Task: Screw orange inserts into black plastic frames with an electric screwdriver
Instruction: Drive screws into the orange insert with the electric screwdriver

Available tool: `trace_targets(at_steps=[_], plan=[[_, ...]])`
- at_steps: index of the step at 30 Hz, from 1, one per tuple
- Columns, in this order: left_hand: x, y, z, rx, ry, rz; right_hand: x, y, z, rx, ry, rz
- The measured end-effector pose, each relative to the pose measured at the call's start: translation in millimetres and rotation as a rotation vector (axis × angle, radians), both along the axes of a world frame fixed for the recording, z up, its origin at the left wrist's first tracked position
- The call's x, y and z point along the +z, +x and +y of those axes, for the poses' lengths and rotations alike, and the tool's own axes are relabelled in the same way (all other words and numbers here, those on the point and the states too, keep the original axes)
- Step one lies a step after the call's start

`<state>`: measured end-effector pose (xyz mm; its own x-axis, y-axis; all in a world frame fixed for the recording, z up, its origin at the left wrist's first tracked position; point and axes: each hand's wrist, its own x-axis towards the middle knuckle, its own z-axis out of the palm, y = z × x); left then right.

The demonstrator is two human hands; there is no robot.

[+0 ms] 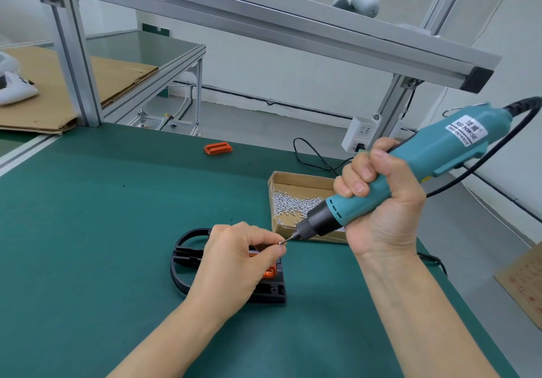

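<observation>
The left hand [234,256] pinched a small silver screw [281,242] against the bit of the teal electric screwdriver [390,172], which the right hand [378,198] gripped. Beneath lay the black plastic frame [187,263] with an orange insert [269,272] seated, seemingly not yet fastened; another orange insert [218,148] waited at the far side.

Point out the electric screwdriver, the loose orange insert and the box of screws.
electric screwdriver [390,185], head view, teal body above the gripping hand's fingers.
loose orange insert [218,148], head view, middle of its top face.
box of screws [296,178], head view, cardboard back wall.
</observation>
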<state>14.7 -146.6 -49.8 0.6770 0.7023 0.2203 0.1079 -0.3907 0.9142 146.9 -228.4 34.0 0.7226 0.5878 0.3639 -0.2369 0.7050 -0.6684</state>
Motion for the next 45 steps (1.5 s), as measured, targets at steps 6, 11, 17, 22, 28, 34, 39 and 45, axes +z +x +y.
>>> trace_targets(at_steps=[6,11,17,22,28,34,39,45], plan=[[-0.4,-0.5,2.0,-0.005,0.048,-0.019,-0.6,0.6,-1.0,-0.007,0.002,-0.012],[-0.8,-0.9,-0.2,-0.014,0.120,-0.008,-0.3,-0.9,-1.0,-0.015,-0.006,-0.026],[-4.6,-1.4,2.0,-0.044,0.130,-0.035,-1.4,-1.4,-1.9,-0.022,-0.016,-0.047],[-3.8,-5.2,4.4,-0.110,0.294,-0.060,-5.7,1.3,-3.2,-0.026,0.012,0.028],[-2.1,-2.6,7.2,-0.174,0.604,0.006,-16.8,1.7,-5.3,-0.075,0.038,0.016],[-4.0,1.3,8.6,-0.147,0.415,0.032,-19.8,6.0,-2.4,-0.072,0.034,0.021],[-8.2,-6.4,25.0,-0.113,0.338,0.161,-22.2,11.8,7.8,-0.024,-0.028,-0.005],[-25.6,-17.7,26.4,-0.251,0.616,0.388,-31.9,11.5,23.1,0.004,-0.180,-0.114]])
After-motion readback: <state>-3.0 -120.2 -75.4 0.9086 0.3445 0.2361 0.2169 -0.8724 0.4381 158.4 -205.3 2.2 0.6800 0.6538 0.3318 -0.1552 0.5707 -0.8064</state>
